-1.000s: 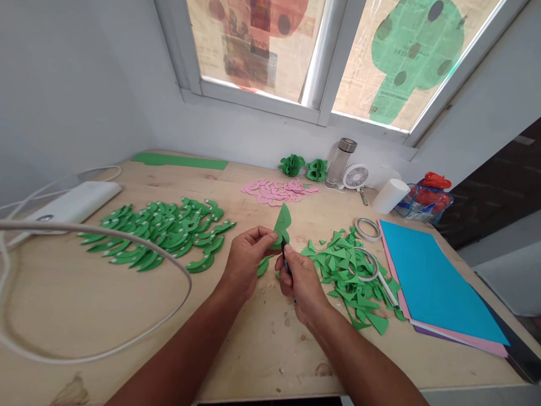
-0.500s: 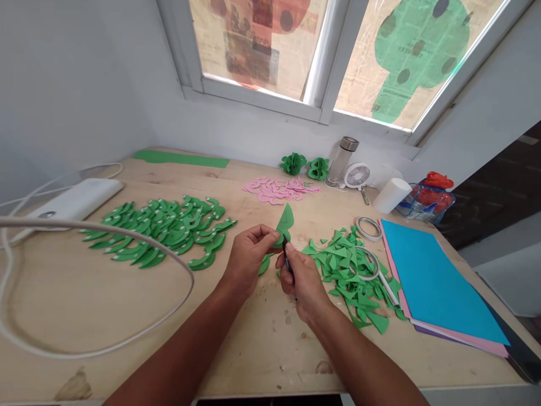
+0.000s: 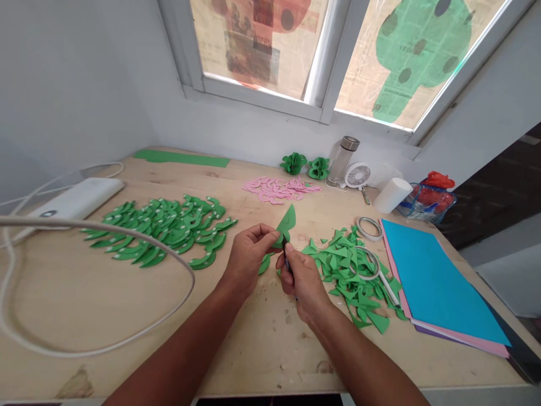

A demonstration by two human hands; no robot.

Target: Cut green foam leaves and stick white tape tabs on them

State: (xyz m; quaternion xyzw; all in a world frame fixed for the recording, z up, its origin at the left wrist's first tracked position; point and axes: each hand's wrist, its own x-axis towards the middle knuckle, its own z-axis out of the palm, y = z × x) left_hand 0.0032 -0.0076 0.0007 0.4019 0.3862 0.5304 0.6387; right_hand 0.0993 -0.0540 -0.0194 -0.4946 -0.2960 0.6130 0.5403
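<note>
My left hand (image 3: 249, 254) is closed, pinching a piece of green paper (image 3: 287, 221) between thumb and fingers above the table. Faint drawn lines mark the paper, and its pointed end stands up. My right hand (image 3: 303, 276) is wrapped round a pair of dark scissors (image 3: 289, 265), whose blades meet the paper's lower right edge; the handles are mostly hidden by the fingers. Below my hands, part of another green paper piece (image 3: 264, 264) lies on the table. To the left spreads a pile of curved green cut-outs (image 3: 169, 225) with white spots. Green scraps (image 3: 338, 256) are heaped to the right.
A magnifying glass (image 3: 387, 287) rests on the scraps, near a tape roll (image 3: 369, 228). Coloured sheets (image 3: 439, 276) lie at right. Behind are pink cut-outs (image 3: 276, 189), green paper ornaments (image 3: 293, 163), a bottle (image 3: 343, 160) and a small fan (image 3: 357, 176). A white cable (image 3: 169, 248) loops at left.
The upper tip of the green paper has tilted slightly to the right between my hands. Both hands stay in nearly the same place, still holding the paper and scissors.
</note>
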